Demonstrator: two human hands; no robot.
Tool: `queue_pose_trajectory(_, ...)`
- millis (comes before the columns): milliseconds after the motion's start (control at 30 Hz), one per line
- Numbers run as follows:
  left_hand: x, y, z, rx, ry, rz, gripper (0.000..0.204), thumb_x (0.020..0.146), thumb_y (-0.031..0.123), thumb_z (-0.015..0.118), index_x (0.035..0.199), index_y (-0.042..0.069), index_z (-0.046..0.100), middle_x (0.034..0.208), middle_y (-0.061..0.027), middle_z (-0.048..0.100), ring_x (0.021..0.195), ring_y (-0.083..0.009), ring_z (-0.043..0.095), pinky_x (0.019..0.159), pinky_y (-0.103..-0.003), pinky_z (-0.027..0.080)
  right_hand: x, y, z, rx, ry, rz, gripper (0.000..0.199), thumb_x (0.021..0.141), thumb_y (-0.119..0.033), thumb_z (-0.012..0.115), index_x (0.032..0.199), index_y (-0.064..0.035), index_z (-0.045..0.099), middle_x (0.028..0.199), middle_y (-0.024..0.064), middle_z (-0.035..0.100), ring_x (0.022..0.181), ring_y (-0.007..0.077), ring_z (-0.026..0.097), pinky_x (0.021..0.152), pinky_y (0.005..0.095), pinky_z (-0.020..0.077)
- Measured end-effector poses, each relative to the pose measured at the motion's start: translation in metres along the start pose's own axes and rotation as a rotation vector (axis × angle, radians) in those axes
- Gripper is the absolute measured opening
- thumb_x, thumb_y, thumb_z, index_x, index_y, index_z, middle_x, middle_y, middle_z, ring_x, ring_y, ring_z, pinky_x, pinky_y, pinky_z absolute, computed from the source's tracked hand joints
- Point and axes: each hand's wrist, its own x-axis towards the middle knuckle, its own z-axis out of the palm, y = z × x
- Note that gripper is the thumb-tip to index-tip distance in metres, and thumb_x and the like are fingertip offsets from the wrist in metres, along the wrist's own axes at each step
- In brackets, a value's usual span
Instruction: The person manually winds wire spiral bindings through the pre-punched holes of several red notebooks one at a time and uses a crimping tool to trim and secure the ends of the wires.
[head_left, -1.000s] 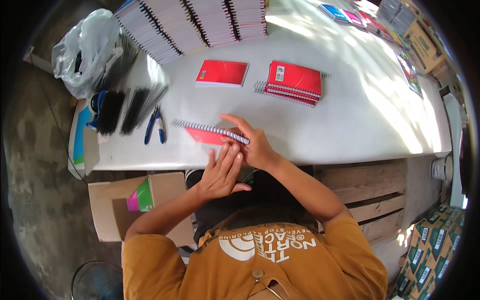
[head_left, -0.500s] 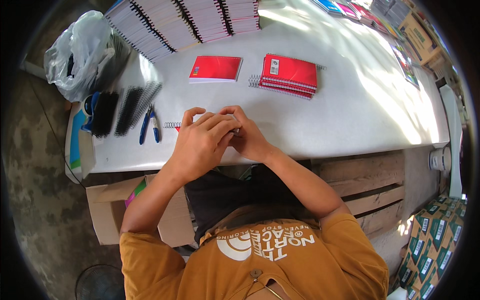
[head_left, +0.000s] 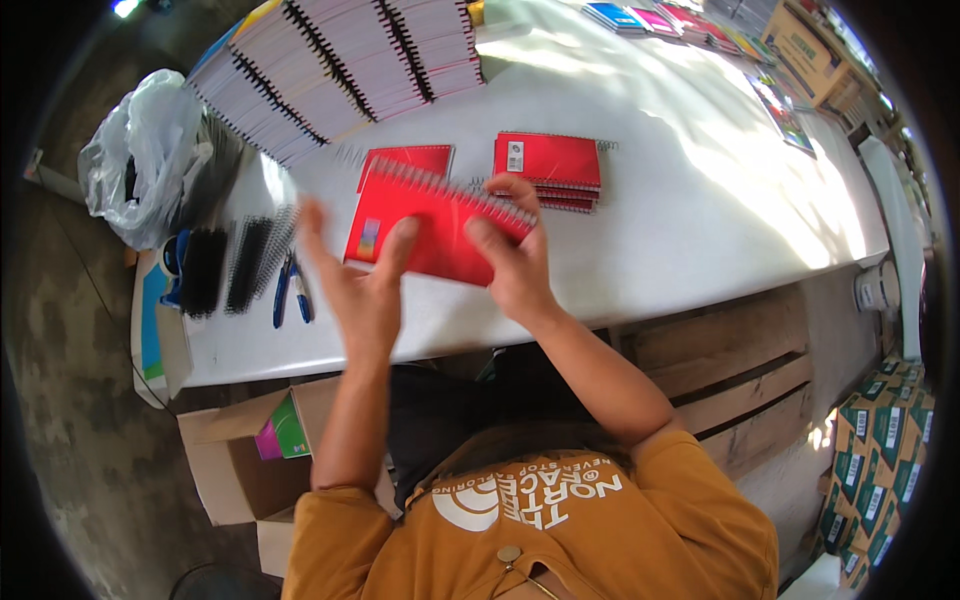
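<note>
Raised above the table is a red spiral notebook (head_left: pixel 435 225), tilted, its wire coil along the upper edge and a small coloured label near its left end. My right hand (head_left: pixel 520 265) grips its right end, thumb on the cover and fingers at the coil. My left hand (head_left: pixel 360 285) is at the left end, fingers spread and blurred, thumb over the cover; whether it touches is unclear. Behind, partly covered, lies another red notebook (head_left: pixel 415 158). To its right stands a stack of red notebooks (head_left: pixel 555 162) with coil ends sticking out.
Large coil-bound stacks (head_left: pixel 350 70) stand at the far left. Beside them are a plastic bag (head_left: pixel 140 150), black wire coils (head_left: pixel 250 262) and two blue pens (head_left: pixel 290 293) on the white table (head_left: pixel 680 200). An open cardboard box (head_left: pixel 225 465) sits below the table's front edge.
The notebook, mostly hidden under both hands before, is now lifted and turned cover-up. My left hand has moved left and spread its fingers. The view has shifted slightly.
</note>
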Motion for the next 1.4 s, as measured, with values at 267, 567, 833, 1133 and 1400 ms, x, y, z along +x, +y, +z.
queue_pose_trajectory(267,0.065,-0.043,0.113,0.543,-0.022,0.626,0.045,0.085,0.016,0.062,0.124,-0.001,0.05,0.126,-0.0144,0.053,0.113,-0.0344,0.051,0.094,-0.04,0.041,0.053,0.033,-0.088,-0.511,0.719,-0.091,0.055,0.097,-0.033,0.044,0.136,0.003,0.029,0.129,0.0181,0.045,0.115,0.0246,0.045,0.098,0.0332,0.0344)
queue_pose_trajectory(567,0.052,-0.081,0.095,0.635,-0.286,0.128,0.083,0.063,0.043,0.08,0.127,0.005,0.043,0.121,-0.02,0.05,0.11,-0.033,0.052,0.091,-0.043,0.043,0.023,0.013,-0.107,-0.863,0.174,0.158,0.08,0.075,-0.009,0.072,0.141,-0.0009,0.028,0.126,0.0186,0.051,0.111,0.0293,0.053,0.093,0.0362,0.0433)
queue_pose_trajectory(833,0.053,-0.066,0.086,0.614,-0.37,-0.053,0.078,0.058,0.033,0.085,0.119,0.005,0.046,0.096,-0.0123,0.059,0.086,-0.0285,0.06,0.072,-0.036,0.048,0.024,0.007,-0.116,-1.041,0.197,0.132,0.082,0.061,0.0,0.081,0.134,-0.007,0.043,0.109,0.0113,0.054,0.089,0.0185,0.058,0.077,0.0301,0.0501)
queue_pose_trajectory(1133,0.065,-0.067,0.079,0.438,-0.41,-0.174,0.075,0.06,0.04,0.084,0.116,0.004,0.048,0.094,-0.0113,0.06,0.08,-0.0242,0.061,0.07,-0.037,0.048,0.028,0.01,-0.118,-0.977,0.184,0.084,0.075,0.065,-0.01,0.082,0.129,-0.0006,0.045,0.108,0.0148,0.053,0.093,0.0252,0.058,0.077,0.0348,0.0496)
queue_pose_trajectory(1400,0.06,-0.077,0.078,0.471,-0.361,-0.013,0.082,0.06,0.024,0.085,0.128,0.003,0.044,0.106,-0.016,0.062,0.089,-0.0253,0.063,0.08,-0.036,0.05,0.024,0.005,-0.112,-1.095,0.139,0.093,0.073,0.064,-0.01,0.082,0.127,0.0,0.047,0.111,0.0191,0.06,0.096,0.0287,0.059,0.082,0.0379,0.0469)
